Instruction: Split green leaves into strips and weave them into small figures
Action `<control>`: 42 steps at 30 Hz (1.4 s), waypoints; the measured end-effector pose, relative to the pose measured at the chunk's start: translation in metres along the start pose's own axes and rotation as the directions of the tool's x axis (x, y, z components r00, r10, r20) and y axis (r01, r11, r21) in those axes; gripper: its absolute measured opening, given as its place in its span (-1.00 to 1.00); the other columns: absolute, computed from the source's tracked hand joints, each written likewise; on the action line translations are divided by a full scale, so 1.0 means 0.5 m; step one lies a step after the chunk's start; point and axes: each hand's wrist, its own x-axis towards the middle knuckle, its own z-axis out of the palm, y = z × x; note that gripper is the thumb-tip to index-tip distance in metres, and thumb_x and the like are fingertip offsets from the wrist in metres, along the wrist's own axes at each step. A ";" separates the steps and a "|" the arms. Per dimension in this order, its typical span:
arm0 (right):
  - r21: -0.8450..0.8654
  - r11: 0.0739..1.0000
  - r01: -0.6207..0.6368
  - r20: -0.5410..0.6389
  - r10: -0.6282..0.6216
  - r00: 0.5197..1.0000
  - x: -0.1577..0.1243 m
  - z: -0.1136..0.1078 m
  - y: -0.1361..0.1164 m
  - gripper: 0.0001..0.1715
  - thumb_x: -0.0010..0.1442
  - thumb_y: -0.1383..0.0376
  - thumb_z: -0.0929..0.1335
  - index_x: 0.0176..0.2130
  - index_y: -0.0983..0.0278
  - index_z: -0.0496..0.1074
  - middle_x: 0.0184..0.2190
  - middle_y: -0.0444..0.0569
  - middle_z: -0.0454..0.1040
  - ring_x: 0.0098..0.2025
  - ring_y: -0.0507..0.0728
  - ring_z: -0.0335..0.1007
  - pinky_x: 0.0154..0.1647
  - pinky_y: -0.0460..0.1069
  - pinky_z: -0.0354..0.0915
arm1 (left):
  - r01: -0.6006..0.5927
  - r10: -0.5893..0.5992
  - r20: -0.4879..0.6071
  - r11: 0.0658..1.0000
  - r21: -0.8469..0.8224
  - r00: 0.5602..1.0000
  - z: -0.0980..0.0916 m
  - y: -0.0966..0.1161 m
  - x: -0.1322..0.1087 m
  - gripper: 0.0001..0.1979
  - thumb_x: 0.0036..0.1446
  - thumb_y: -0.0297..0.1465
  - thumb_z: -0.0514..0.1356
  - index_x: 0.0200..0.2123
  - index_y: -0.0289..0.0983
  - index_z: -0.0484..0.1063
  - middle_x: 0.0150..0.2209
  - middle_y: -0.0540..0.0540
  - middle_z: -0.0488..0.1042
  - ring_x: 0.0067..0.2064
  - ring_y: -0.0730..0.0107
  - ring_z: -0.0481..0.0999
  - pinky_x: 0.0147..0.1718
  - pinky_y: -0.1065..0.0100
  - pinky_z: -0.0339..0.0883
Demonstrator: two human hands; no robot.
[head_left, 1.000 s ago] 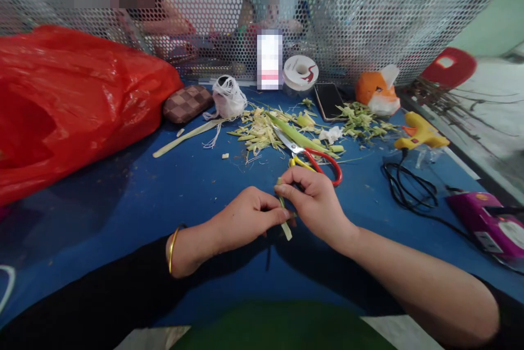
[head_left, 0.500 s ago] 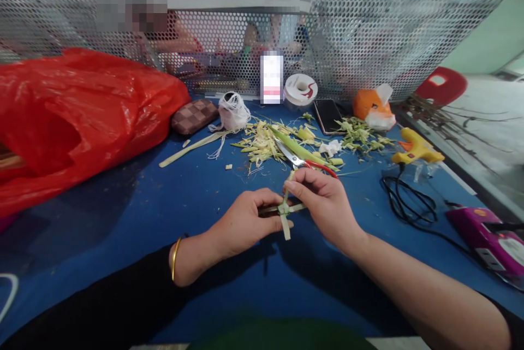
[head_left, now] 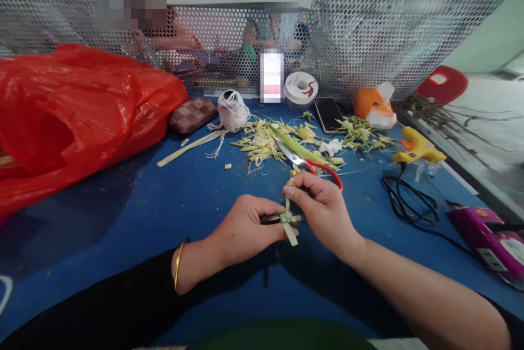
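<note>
Between my hands is a small woven leaf-strip knot (head_left: 286, 217), pale green, with strip ends sticking out like a cross. My left hand (head_left: 249, 224) pinches the knot's left side between thumb and fingers. My right hand (head_left: 319, 208) grips the strip end that points away from me, thumb against forefinger. Just beyond my right hand lie scissors (head_left: 298, 160) with red handles, partly covered by a long green leaf (head_left: 292, 145). A heap of pale leaf scraps (head_left: 262, 142) spreads behind them.
A red plastic bag (head_left: 90, 115) fills the left, beside a checked pouch (head_left: 192, 115) and white string (head_left: 234, 111). At the back stand a ribbon spool (head_left: 301, 88) and a dark phone (head_left: 327, 115). On the right lie a yellow glue gun (head_left: 420, 147), its cable and a purple box (head_left: 487, 238).
The knot has shifted slightly down and to the right, and its near strip end tilts more to the right. More of the scissors' red handles shows. Both hands keep their hold.
</note>
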 end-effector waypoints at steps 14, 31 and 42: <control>0.286 0.951 -0.121 -0.047 0.140 0.989 0.021 -0.008 0.008 -0.70 0.04 0.14 0.44 -0.52 0.27 0.37 -0.57 -0.16 0.37 -0.51 0.01 0.22 -0.45 -0.07 0.19 | 0.113 -0.142 -0.075 0.945 -0.308 0.987 0.000 0.007 0.010 -0.68 -0.08 -0.34 0.36 -0.21 -0.33 0.55 -0.43 -0.06 0.57 -0.42 0.43 0.45 -0.35 0.38 0.31; 0.331 0.851 -0.408 0.342 0.295 0.892 0.030 -0.034 -0.007 -0.76 -0.07 0.19 0.53 -0.41 0.28 0.53 -0.50 -0.12 0.52 -0.45 0.04 0.40 -0.35 -0.04 0.26 | 0.057 -0.127 -0.178 0.934 -0.354 0.976 -0.006 0.007 0.015 -0.80 0.01 -0.29 0.31 -0.45 -0.33 0.51 -0.53 -0.02 0.49 -0.48 0.51 0.40 -0.39 0.42 0.27; 0.412 0.812 -0.414 0.342 0.283 0.896 0.013 -0.009 0.001 -0.82 -0.05 0.24 0.51 -0.44 0.28 0.51 -0.56 -0.17 0.46 -0.52 0.00 0.34 -0.41 -0.06 0.28 | 0.093 -0.120 -0.065 0.942 -0.323 0.991 -0.009 0.005 0.014 -0.74 -0.03 -0.23 0.34 -0.52 -0.33 0.55 -0.54 -0.01 0.47 -0.47 0.50 0.36 -0.38 0.40 0.24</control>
